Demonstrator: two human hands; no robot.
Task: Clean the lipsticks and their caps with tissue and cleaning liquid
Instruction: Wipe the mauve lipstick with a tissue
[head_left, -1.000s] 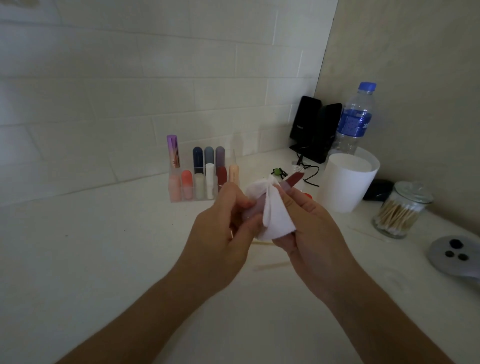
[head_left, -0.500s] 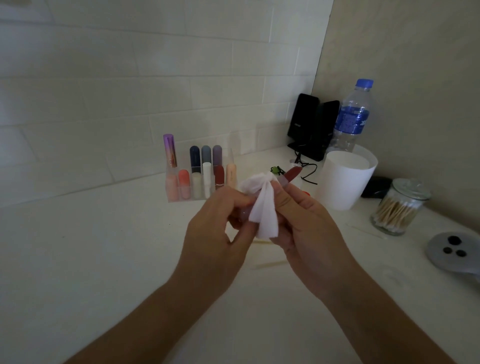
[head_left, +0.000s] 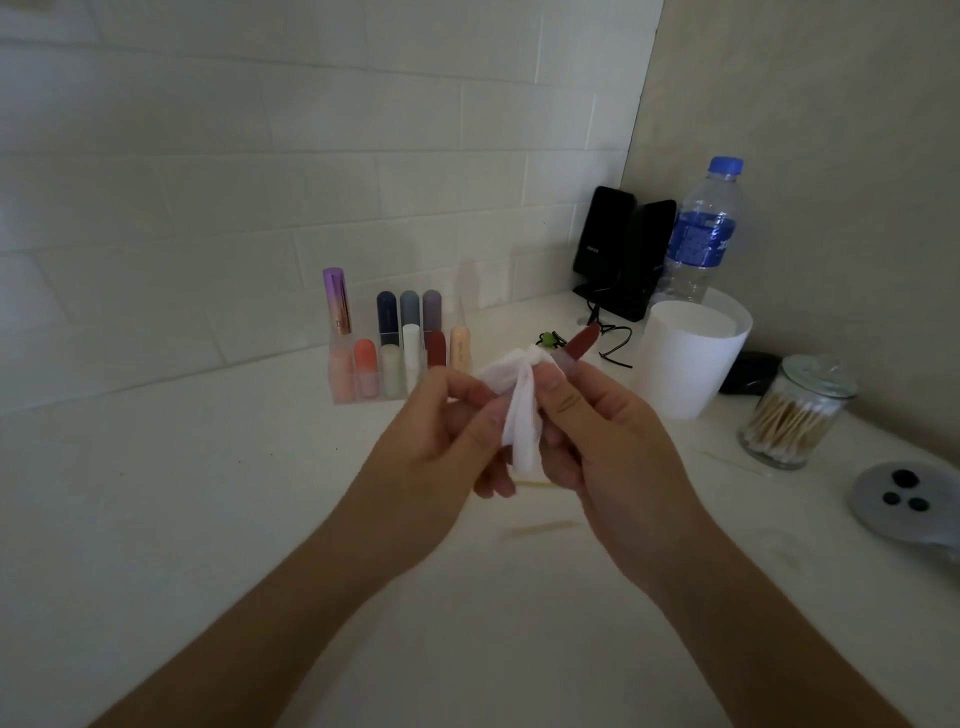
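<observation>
My right hand (head_left: 602, 441) holds an uncapped dark red lipstick (head_left: 581, 343), its bullet pointing up and to the right above my fingers. My left hand (head_left: 441, 441) pinches a crumpled white tissue (head_left: 519, 410) that is wrapped around the lower part of the lipstick, between both hands. What the tissue covers is hidden. Behind my hands a clear organiser (head_left: 343, 384) holds several capped lipsticks in pink, coral, cream, white, red, beige and blue-grey shades, with a tall purple tube (head_left: 336, 301) at its left.
A white cup (head_left: 685, 364) stands right of my hands, with a blue-capped water bottle (head_left: 701, 234) and black speakers (head_left: 618, 249) behind it. A glass jar of cotton swabs (head_left: 795, 415) and a grey round object (head_left: 909, 499) sit at the right. Thin wooden sticks (head_left: 540, 530) lie on the white counter.
The tissue has bunched narrower between my hands, and more of the red lipstick shows above my right fingers. Both hands stay close together in the same place.
</observation>
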